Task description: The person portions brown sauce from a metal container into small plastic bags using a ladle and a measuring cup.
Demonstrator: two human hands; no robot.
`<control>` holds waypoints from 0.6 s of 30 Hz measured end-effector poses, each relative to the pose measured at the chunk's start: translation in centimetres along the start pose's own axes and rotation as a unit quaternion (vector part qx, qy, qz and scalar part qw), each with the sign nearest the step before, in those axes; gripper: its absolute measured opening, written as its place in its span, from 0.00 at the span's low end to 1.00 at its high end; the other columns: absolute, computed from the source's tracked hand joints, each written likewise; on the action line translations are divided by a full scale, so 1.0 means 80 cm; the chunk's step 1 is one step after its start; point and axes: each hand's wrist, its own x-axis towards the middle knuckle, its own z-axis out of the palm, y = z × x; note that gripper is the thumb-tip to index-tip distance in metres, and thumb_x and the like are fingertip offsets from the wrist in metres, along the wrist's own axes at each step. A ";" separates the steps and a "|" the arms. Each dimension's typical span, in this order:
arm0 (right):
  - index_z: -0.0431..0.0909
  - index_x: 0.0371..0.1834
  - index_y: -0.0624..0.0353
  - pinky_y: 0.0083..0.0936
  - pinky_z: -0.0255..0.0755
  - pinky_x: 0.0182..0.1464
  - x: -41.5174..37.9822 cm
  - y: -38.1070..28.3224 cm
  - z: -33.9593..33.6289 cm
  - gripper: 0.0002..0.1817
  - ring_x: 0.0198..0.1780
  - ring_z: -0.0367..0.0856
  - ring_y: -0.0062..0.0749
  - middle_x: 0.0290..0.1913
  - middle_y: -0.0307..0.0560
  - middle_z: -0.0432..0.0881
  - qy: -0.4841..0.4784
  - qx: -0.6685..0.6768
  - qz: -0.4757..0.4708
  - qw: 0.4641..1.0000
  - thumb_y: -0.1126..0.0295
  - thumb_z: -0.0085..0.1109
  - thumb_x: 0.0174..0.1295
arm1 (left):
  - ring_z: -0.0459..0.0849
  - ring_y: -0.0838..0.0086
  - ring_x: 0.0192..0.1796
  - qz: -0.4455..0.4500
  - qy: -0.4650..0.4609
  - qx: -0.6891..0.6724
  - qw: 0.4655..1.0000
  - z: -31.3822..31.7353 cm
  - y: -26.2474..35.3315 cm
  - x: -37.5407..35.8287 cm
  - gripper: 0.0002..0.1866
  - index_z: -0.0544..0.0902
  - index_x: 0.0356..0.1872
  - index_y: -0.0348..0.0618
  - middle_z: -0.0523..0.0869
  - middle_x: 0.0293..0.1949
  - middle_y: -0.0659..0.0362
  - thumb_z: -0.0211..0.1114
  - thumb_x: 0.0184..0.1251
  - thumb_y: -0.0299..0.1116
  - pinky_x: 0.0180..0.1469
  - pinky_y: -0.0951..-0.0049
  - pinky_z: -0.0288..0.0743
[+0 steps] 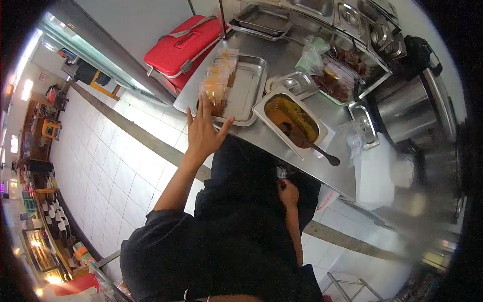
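My left hand (204, 132) is open, fingers stretched out, with the fingertips right at a row of clear plastic packets (215, 90) of orange-brown food. These packets lie along the left side of a shallow steel tray (245, 95). My right hand (288, 193) hangs below the counter edge in front of my dark clothing, fingers curled closed. A small whitish thing shows just above that hand; I cannot tell whether it is held. Between the hands, at the counter's front, a steel food pan (294, 121) of yellow-brown sauce holds a dark-handled spoon (326, 155).
A red cooler box (179, 46) stands behind the steel counter's (329, 173) left end. Right of the pan are a steel lid (297, 83), a clear-topped container of dark red food (334, 83), a white box (375, 176) and a large steel pot (410, 113).
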 end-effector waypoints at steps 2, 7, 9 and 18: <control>0.83 0.41 0.52 0.40 0.78 0.42 -0.002 0.003 0.005 0.14 0.39 0.86 0.50 0.37 0.51 0.87 -0.013 0.014 0.017 1.000 0.54 0.62 0.63 | 0.58 0.42 0.75 0.013 0.021 0.035 0.999 0.014 -0.007 0.003 0.54 0.51 0.74 0.26 0.58 0.73 0.31 0.58 0.65 0.65 0.75 0.41 0.41; 0.84 0.41 0.52 0.40 0.78 0.40 -0.001 0.009 0.008 0.13 0.39 0.86 0.50 0.36 0.51 0.87 -0.008 0.036 -0.006 0.999 0.55 0.62 0.63 | 0.59 0.43 0.76 0.008 0.034 0.040 0.999 0.013 0.007 0.008 0.53 0.52 0.75 0.28 0.58 0.73 0.31 0.59 0.64 0.64 0.75 0.40 0.42; 0.84 0.41 0.52 0.40 0.78 0.40 0.001 0.013 0.006 0.13 0.39 0.86 0.50 0.36 0.51 0.87 -0.008 0.042 0.004 0.999 0.55 0.62 0.63 | 0.57 0.38 0.75 0.062 0.138 0.108 0.983 0.012 0.009 0.011 0.53 0.53 0.75 0.31 0.55 0.74 0.31 0.60 0.63 0.64 0.75 0.40 0.44; 0.85 0.42 0.51 0.40 0.77 0.41 -0.002 0.020 0.014 0.14 0.38 0.85 0.51 0.34 0.50 0.86 0.006 0.035 -0.026 0.999 0.54 0.61 0.64 | 0.53 0.35 0.76 0.083 0.169 0.108 0.976 0.001 0.014 0.072 0.49 0.57 0.76 0.47 0.51 0.77 0.38 0.66 0.58 0.60 0.74 0.41 0.46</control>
